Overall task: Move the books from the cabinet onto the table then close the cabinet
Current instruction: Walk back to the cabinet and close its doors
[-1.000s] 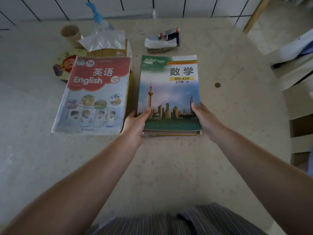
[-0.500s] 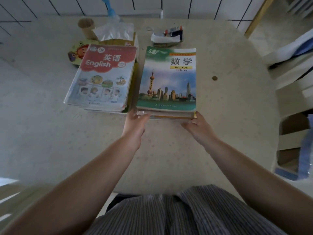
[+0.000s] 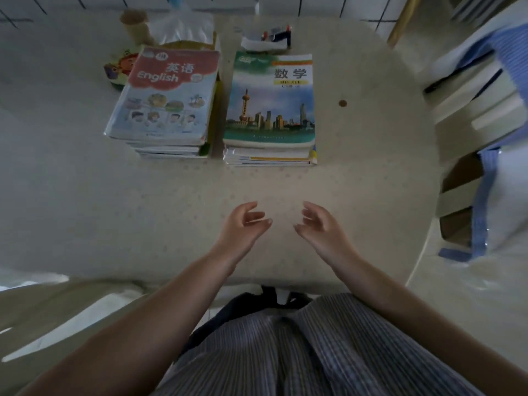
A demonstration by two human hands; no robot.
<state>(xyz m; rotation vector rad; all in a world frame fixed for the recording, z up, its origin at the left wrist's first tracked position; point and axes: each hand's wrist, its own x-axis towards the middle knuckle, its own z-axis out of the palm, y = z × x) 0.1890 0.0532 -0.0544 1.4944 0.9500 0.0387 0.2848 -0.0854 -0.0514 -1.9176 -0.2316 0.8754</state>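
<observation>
Two stacks of books lie side by side on the round beige table (image 3: 371, 172). The left stack (image 3: 168, 101) has a red and white English textbook on top. The right stack (image 3: 270, 107) is topped by a green maths book with a city skyline. My left hand (image 3: 244, 224) and my right hand (image 3: 318, 224) hover over the table's near part, well short of the stacks, palms facing each other, fingers loosely curled and empty. No cabinet is in view.
Behind the stacks stand a tissue pack (image 3: 185, 27), a paper cup (image 3: 134, 24), a cartoon item (image 3: 120, 67) and a small holder (image 3: 267, 40). A coin-like dot (image 3: 342, 103) lies right of the books. Stacked chairs with blue cloth (image 3: 485, 110) crowd the right side.
Both hands have let go of the maths stack and drawn back toward me. The stack stays where it was set, and the view has pulled away from the table.
</observation>
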